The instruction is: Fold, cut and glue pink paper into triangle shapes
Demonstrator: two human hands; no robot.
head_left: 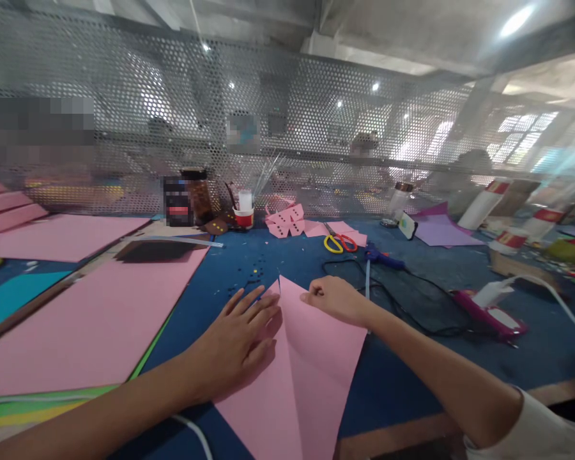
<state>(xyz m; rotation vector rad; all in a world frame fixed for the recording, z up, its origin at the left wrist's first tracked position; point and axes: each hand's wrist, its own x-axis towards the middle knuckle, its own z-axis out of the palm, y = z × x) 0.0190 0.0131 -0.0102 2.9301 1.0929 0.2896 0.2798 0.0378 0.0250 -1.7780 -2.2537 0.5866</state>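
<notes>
A pink sheet of paper lies in front of me on the blue tabletop, its narrow end away from me. A fold or seam runs down its middle, with a small notch at the far tip. My left hand is spread flat over the left half, fingers apart. On the upper right edge, my right hand is closed, thumb and curled fingers against the paper. Beyond the sheet are scissors with yellow and red handles, a pink paper bow shape with black dots, and a blue glue gun.
Large pink sheets cover the left side. At the back stand a red and white cup and a dark-lidded jar, before a perforated metal screen. Black cable and a magenta power strip lie right, near purple paper.
</notes>
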